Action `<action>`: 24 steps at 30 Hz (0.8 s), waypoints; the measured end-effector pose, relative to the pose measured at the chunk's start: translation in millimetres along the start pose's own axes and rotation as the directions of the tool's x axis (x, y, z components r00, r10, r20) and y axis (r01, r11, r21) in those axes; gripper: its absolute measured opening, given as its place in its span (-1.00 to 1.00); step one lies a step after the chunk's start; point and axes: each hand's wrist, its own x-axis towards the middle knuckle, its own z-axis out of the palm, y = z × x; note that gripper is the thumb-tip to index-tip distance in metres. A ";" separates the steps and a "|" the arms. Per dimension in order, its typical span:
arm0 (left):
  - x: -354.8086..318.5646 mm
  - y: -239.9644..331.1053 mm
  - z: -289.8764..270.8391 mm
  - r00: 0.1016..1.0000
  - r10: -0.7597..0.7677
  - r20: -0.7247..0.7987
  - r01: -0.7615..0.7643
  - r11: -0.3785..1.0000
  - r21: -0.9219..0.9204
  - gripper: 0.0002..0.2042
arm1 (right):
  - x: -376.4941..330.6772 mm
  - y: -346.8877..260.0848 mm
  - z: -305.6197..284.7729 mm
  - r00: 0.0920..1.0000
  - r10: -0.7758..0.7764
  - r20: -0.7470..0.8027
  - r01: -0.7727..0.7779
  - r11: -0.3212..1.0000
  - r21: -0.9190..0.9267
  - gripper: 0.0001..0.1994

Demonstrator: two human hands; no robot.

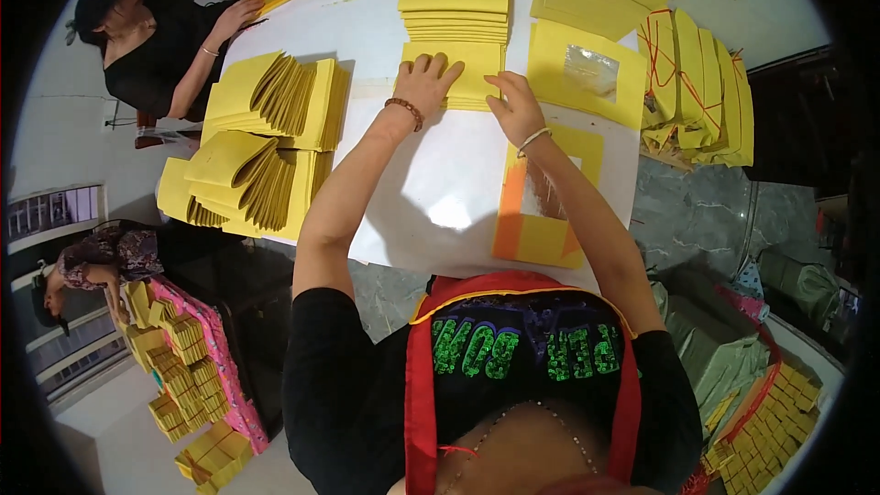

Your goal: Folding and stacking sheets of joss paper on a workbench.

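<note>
Black tee w/ green print, red apron straps, bead bracelet, bangle.

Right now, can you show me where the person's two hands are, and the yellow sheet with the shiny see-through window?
left hand (pixel 427 80), head view, on the back of the hand.
right hand (pixel 515 110), head view, on the back of the hand.
yellow sheet with clear window (pixel 550 60), head view, on its plain yellow left margin.

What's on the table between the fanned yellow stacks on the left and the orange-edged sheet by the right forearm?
In the head view, bare white table, crossed only by the person's left forearm. Both hands, left hand and right hand, rest farther up on a low yellow stack.
</note>
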 end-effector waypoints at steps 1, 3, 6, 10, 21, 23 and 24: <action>0.7 1.4 -5.2 1.000 0.001 -0.001 -0.001 1.000 -0.002 -0.50 | -0.1 0.9 2.2 0.999 0.037 0.029 -0.036 0.999 -0.040 -0.68; -1.3 5.1 -16.0 0.991 -0.044 0.129 0.058 0.993 -0.105 -0.42 | -0.4 1.2 4.0 0.996 0.071 0.058 -0.067 0.995 -0.081 -0.69; -7.3 -7.9 -12.7 0.973 -0.135 0.187 0.206 0.873 -0.442 -0.35 | -2.5 1.2 4.7 0.990 0.105 0.091 -0.085 0.977 -0.198 -0.70; -14.2 -15.8 21.8 0.778 -0.625 0.060 0.401 0.422 -0.813 -0.39 | -8.4 8.7 16.3 0.996 0.080 -0.046 -0.087 0.980 -0.180 -0.71; -16.2 -19.6 51.4 0.750 -0.661 -0.033 0.385 0.476 -0.791 -0.49 | -0.9 7.2 12.9 0.996 0.078 0.051 -0.078 0.997 -0.016 -0.70; -9.9 -5.1 33.4 0.742 -0.666 -0.082 0.463 0.597 -0.655 -0.50 | -1.8 11.8 10.1 0.995 0.093 0.047 -0.089 0.993 -0.072 -0.73; -8.8 1.1 22.8 0.732 -0.667 -0.138 0.535 0.688 -0.491 -0.52 | -1.9 12.3 10.8 0.995 0.089 0.043 -0.086 0.994 -0.072 -0.73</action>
